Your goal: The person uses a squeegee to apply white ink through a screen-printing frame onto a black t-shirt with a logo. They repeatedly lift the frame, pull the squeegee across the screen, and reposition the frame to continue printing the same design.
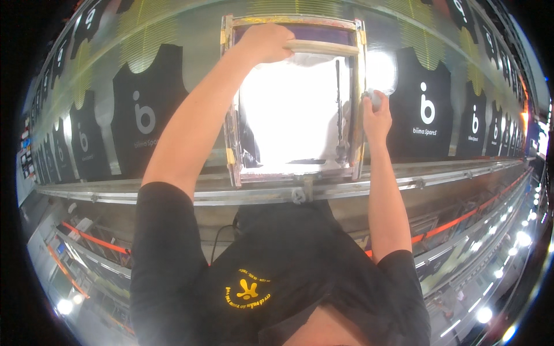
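Observation:
A screen printing frame (359, 72) with a wooden and metal border lies flat on the long table in front of me. Its mesh (288, 115) looks bright white, with dark smears along the right side and the bottom. My left hand (266, 43) is closed round the left end of a squeegee (324, 48), whose wooden bar lies across the far part of the frame. Just outside the frame's right side, my right hand (376, 118) pinches a small pale grey thing (375, 99); its kind is not clear.
Black sleeveless garment pieces with white prints lie on both sides, one at the left (147, 109) and one at the right (424, 104), with several more beyond. A metal rail (254, 196) runs along the table's near edge. Orange bars (95, 237) stand behind me.

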`<state>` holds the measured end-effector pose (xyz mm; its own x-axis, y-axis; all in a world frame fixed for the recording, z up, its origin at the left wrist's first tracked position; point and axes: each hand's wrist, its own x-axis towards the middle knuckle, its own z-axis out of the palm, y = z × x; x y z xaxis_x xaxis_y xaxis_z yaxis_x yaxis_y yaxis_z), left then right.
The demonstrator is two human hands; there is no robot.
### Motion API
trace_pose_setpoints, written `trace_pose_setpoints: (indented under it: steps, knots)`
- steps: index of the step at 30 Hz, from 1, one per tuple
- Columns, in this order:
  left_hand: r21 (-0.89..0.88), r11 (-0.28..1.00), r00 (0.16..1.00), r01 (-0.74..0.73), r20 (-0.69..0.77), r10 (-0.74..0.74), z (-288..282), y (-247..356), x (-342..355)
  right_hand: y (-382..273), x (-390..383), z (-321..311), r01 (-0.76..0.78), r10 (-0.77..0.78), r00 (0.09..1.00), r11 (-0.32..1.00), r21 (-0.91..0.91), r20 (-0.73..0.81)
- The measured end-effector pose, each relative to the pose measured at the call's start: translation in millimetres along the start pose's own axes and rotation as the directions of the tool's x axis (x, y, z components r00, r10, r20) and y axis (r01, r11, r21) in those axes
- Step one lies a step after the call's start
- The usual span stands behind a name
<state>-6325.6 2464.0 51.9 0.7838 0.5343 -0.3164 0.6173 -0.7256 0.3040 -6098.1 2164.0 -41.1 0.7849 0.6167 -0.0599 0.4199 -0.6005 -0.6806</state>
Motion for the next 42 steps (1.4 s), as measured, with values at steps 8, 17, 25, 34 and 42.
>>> trace_pose_setpoints:
  steps: [8,17,25,34,42]
  knots:
    - [0.101,0.990,0.989,0.096,0.099,-0.106,-1.9,-36.8,-6.8,-95.5,70.3,-1.1,0.676,-0.695,0.713,0.717,-0.168,-0.097]
    - [0.082,0.987,0.988,0.141,-0.073,-0.135,29.0,-29.0,-15.7,-133.7,92.0,52.0,0.647,-0.480,0.753,0.666,-0.371,0.450]
    - [0.028,0.986,0.986,0.164,-0.040,-0.163,97.9,45.8,-148.3,-58.6,-47.5,5.7,0.751,-0.600,0.656,0.581,-0.314,0.457]
    - [-0.041,0.997,0.956,0.059,-0.287,-0.068,156.6,87.5,-239.4,-7.3,-137.5,-20.9,0.800,-0.739,0.597,0.580,-0.156,0.313]
    - [0.056,0.987,0.988,0.149,0.043,-0.151,50.6,46.3,-158.8,-101.6,-45.1,-31.6,0.767,-0.672,0.623,0.626,-0.143,0.400]
